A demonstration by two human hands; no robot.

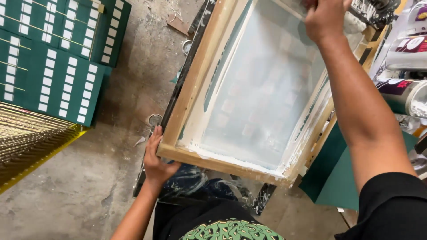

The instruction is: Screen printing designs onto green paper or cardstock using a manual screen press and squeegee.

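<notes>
A wooden-framed printing screen (pixel 195 75) with a pale mesh smeared with white ink lies tilted over a dark worktable. My left hand (pixel 156 159) grips the frame's near left corner from underneath. My right hand (pixel 324 18) reaches across to the far edge of the screen and is closed on something there, partly cut off by the top of the view. Faint square shapes show through the mesh. White ink is thick along the near inside edge of the frame.
Green sheets (pixel 53 58) printed with rows of white rectangles lie on the concrete floor at the left, beside a stack of yellow-edged racks (pixel 31 142). Cans and containers (pixel 407 89) crowd the right. A green sheet (pixel 338 178) lies under the frame's right side.
</notes>
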